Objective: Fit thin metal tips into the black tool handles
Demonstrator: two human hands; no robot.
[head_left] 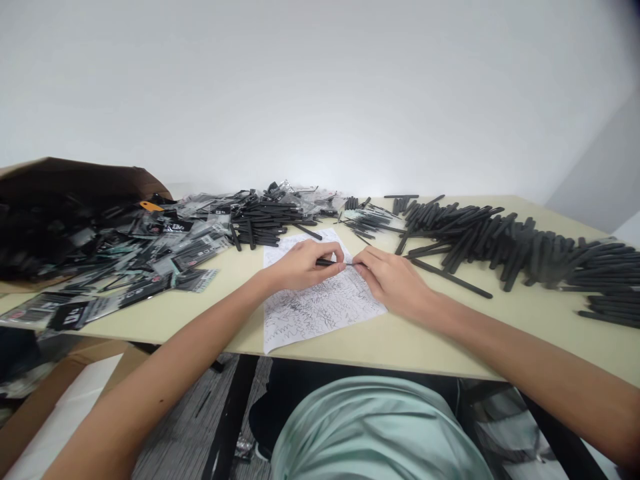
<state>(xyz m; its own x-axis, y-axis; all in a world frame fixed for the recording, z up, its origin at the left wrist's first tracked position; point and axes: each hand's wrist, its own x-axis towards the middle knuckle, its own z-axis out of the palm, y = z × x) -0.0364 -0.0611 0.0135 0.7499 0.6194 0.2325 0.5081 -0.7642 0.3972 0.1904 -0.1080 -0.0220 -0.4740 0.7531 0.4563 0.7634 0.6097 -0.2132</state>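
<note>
My left hand is closed around a black pen barrel, which lies almost level above the paper. From the right, the fingertips of my right hand pinch a thin piece at the barrel's end; it looks like a pen refill, mostly hidden by the fingers. Both hands are over a white sheet of paper covered in dark scribbled lines. Just beyond them lies a heap of thin dark refill-like sticks.
Many black pens are piled along the right, and another pile of black pens lies at the back. Clear packets spread leftward to a tipped cardboard box. An open carton stands below the table's front edge.
</note>
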